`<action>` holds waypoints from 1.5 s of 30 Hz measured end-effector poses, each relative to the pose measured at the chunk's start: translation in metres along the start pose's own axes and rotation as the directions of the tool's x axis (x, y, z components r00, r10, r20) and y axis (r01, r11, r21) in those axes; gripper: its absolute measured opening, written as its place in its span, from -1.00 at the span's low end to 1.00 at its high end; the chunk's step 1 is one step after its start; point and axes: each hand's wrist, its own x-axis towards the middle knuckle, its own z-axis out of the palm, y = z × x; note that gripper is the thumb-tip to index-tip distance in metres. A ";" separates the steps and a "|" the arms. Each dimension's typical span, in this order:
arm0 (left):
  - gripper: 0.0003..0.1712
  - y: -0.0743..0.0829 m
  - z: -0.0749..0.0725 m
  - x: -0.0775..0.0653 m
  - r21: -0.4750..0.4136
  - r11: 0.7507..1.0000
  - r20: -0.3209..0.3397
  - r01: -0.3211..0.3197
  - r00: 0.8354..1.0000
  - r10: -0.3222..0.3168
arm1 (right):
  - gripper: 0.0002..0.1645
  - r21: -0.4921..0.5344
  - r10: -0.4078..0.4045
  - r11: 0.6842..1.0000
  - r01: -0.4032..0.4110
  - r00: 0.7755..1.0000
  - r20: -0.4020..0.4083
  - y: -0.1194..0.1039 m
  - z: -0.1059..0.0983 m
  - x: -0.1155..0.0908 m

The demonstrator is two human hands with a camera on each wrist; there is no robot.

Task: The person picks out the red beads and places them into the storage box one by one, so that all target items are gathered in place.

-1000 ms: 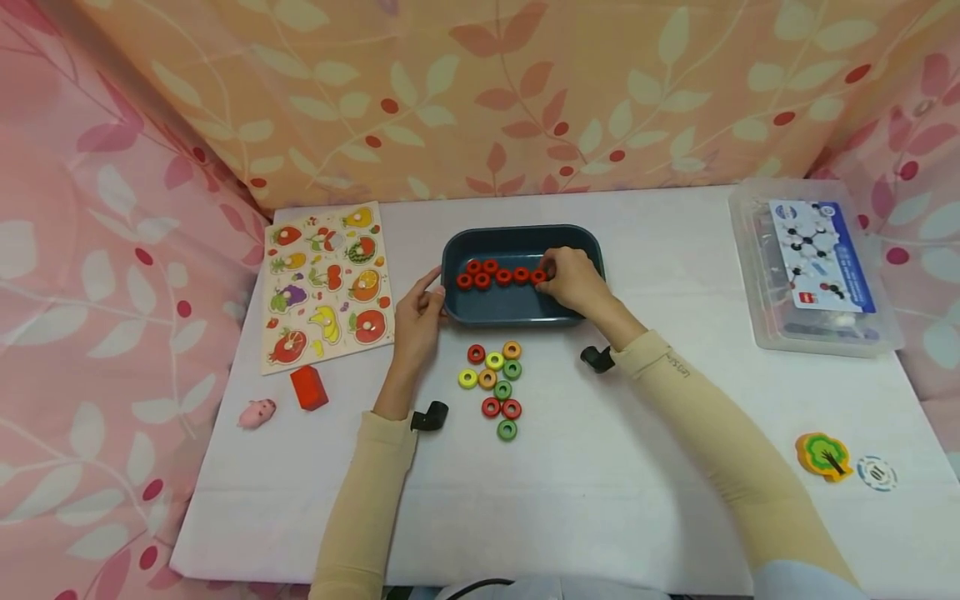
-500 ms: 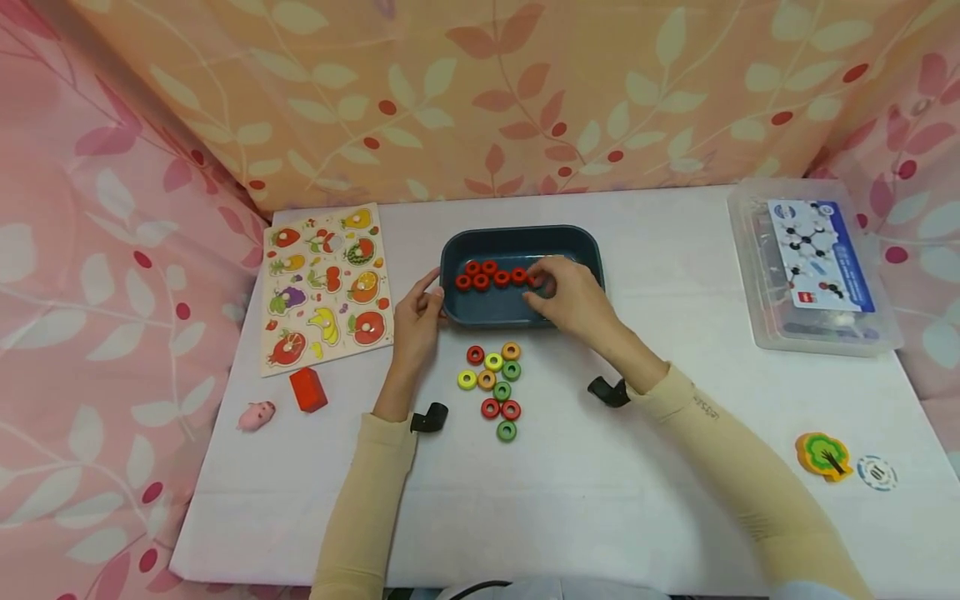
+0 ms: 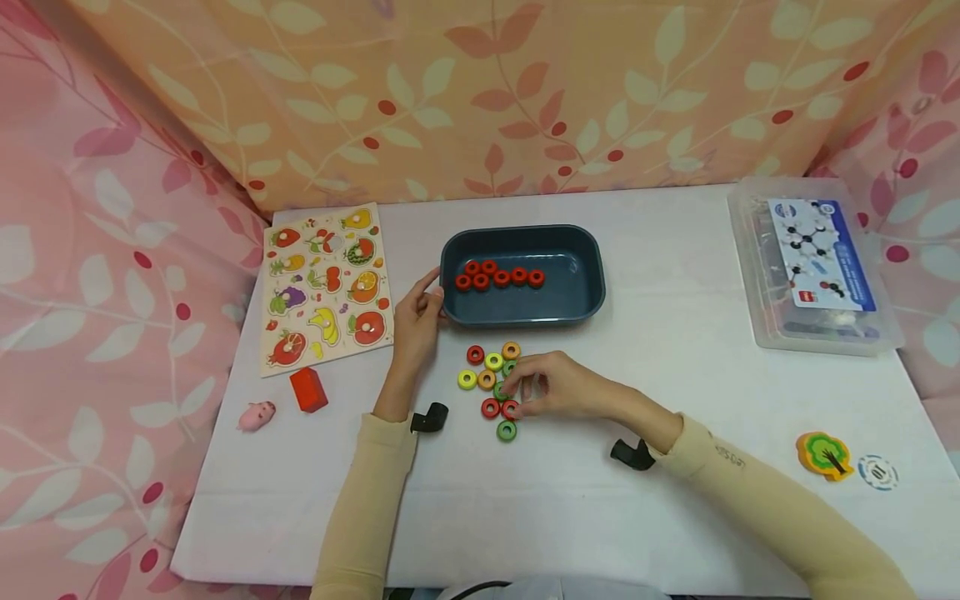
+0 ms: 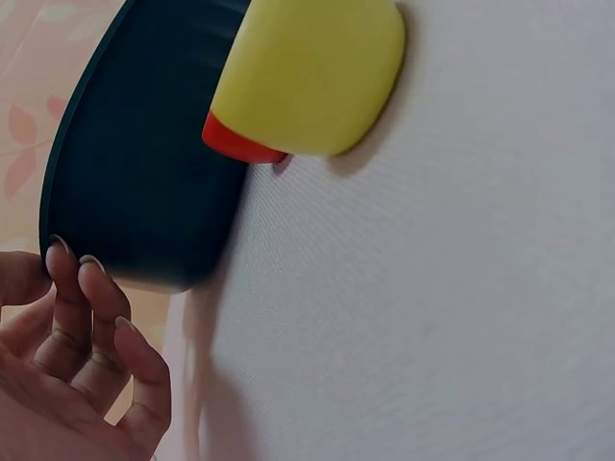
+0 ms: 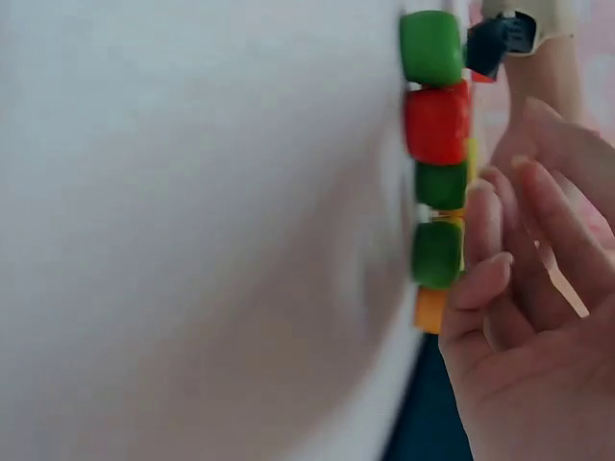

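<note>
My left hand holds the left end of a dark blue tray. In the left wrist view, fingertips touch the tray's rim and end wall. Several red rings lie in the tray. Below it, loose red, green, orange and yellow rings sit on the white table. My right hand is over the right side of this group, thumb and fingers apart around a red ring. Its fingers partly cover green rings. Green ring sides show beside the right hand in the right wrist view.
A fruit puzzle board lies left of the tray, with a red block and a pink pig below. On the right are a clear plastic case, a tree-shaped piece and a round white token.
My right hand has let go of a red ring in the tray, then moved down toward me to the loose rings. The left hand stays at the tray's end.
</note>
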 end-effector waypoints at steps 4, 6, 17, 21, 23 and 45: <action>-0.55 0.001 0.000 0.000 -0.001 1.000 0.003 0.013 1.000 -0.013 | -0.64 0.000 0.041 0.999 -0.041 0.997 0.059 0.009 0.004 -0.006; -0.55 0.001 0.000 0.000 -0.008 1.000 0.007 0.018 1.000 -0.018 | -0.61 -0.008 0.041 0.999 -0.041 0.997 0.069 0.012 0.006 -0.007; -0.54 0.000 -0.001 0.000 -0.032 0.999 0.008 -0.011 1.000 0.011 | -0.63 -0.044 0.001 0.999 0.000 1.000 0.024 0.021 0.021 -0.009; -0.56 0.001 0.000 -0.002 -0.022 0.999 0.000 -0.030 1.000 0.030 | -0.65 -0.057 0.006 0.998 -0.005 1.000 0.016 0.021 0.017 -0.009; -0.56 0.001 0.000 -0.002 -0.023 0.999 -0.001 -0.038 0.999 0.038 | -0.66 -0.063 0.001 0.998 -0.001 1.000 0.005 0.018 0.012 -0.008; -0.55 0.001 0.000 0.000 -0.036 0.999 0.011 -0.024 1.000 0.024 | -0.61 -0.196 0.100 0.958 -0.211 0.881 -0.463 0.011 -0.112 0.041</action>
